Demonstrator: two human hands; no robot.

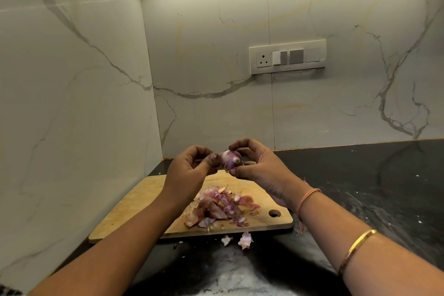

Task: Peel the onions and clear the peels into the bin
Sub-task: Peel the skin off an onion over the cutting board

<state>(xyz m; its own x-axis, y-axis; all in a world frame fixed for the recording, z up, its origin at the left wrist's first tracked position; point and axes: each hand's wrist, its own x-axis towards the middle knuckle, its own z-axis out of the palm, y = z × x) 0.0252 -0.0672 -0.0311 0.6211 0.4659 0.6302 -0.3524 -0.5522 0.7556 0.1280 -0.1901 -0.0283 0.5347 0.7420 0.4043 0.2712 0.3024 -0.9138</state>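
Counter (360,187): dark stone that meets marble walls at the back and on the left. It carries everything here, and no bin is in view.
Cutting board (144,204): wooden, set at an angle toward the counter's back-left corner, with its hanging hole at the near right end.
Peel pile (216,209): pink and purple skins heaped on the near right part of the board. Judging by the heap, much of the peeling is done.
Right hand (259,166): raised above the board's far end, it grips the onion between the thumb below and curled fingers above. It should act as the steady holder, turning the bulb a little after each strip.
Left hand (189,168): fingers curled, with thumb and fingertips pinching at the onion's left side, apparently on a flap of skin. It is best to pull along the bulb from one end to the other, taking only the dry layer.
Onion (230,160): small and purple, held in the air between both hands, its pale stub end facing the camera. Keeping it over the board lets the skins drop onto the pile.
Stray peels (245,240): two pale scraps lie on the counter just off the board's near edge. They need gathering with the rest.
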